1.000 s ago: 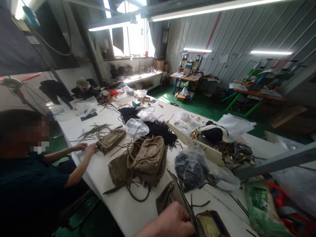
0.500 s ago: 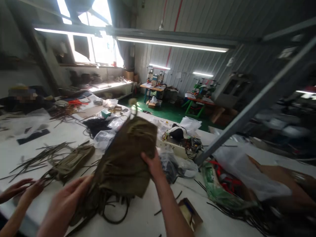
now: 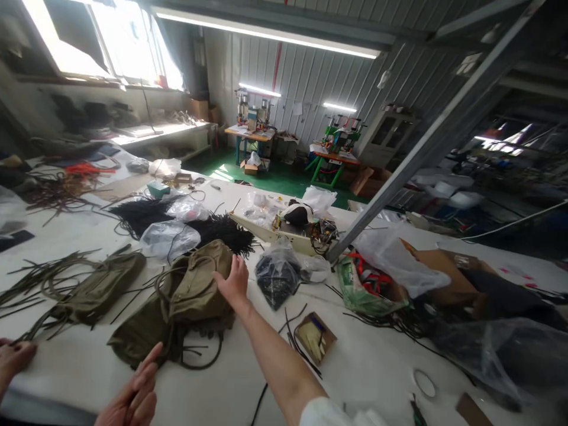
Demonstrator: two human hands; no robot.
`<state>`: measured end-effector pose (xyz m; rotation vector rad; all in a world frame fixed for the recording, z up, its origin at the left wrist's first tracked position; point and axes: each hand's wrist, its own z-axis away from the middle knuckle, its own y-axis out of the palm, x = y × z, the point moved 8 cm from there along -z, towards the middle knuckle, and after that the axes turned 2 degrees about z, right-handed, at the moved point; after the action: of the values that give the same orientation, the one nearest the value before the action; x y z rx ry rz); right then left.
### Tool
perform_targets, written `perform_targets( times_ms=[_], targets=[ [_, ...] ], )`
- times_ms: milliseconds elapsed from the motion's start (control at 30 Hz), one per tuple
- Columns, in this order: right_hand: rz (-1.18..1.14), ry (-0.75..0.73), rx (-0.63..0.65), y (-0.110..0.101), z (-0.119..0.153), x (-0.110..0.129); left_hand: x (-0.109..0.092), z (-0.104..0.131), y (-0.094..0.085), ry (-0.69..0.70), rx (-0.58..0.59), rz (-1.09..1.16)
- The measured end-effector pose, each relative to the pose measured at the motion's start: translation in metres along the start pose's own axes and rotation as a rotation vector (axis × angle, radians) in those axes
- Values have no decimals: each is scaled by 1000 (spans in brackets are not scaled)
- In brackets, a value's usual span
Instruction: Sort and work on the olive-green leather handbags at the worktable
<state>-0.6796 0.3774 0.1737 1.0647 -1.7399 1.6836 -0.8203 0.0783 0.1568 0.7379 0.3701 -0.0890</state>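
Observation:
An olive-green canvas bag (image 3: 199, 284) with looped handles lies on the white table in front of me. My right hand (image 3: 234, 284) rests at the bag's upper right edge, its thumb apart from the fingers. Below the bag's lower left part is my left hand (image 3: 137, 393), with a finger stretched out and nothing seen in it. A second olive bag (image 3: 104, 287) lies to the left, beside a bunch of thin green cords (image 3: 48, 275).
Another person's hand (image 3: 15, 358) is at the left edge. Behind the bags are black cords (image 3: 142, 216) and a plastic bag (image 3: 171, 239). A small box with gloves (image 3: 316, 340), a green sack (image 3: 364, 290) and a slanted metal post (image 3: 412, 151) are to the right.
The olive bag has come down from my raised hands onto the table. My left hand has let go of it and opened. The view has shifted to the right and down.

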Motion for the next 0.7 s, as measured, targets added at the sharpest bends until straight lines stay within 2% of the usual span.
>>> perform_targets(
  times_ms=[67, 133, 233, 300, 367, 500, 600, 700],
  targets=[
    [-198, -98, -52, -26, 42, 21, 5, 3, 10, 20, -3, 20],
    [-421, -69, 35, -34, 97, 28, 13, 3, 21, 13, 18, 55],
    [-580, 64, 120, -39, 173, 20, 26, 0, 41, -32, 94, 134],
    [-594, 157, 114, -47, 205, 3, 33, -3, 51, -63, 112, 159],
    [-599, 249, 108, -58, 223, -20, 37, -5, 61, -78, 154, 165],
    [-537, 344, 81, -90, 241, -60, 37, -1, 87, -69, 363, 172],
    [-470, 363, 103, -117, 252, -76, 41, 0, 83, -65, 298, 184],
    [-340, 180, 74, -154, 249, -72, 50, 3, 73, -114, 276, 193]
  ],
)
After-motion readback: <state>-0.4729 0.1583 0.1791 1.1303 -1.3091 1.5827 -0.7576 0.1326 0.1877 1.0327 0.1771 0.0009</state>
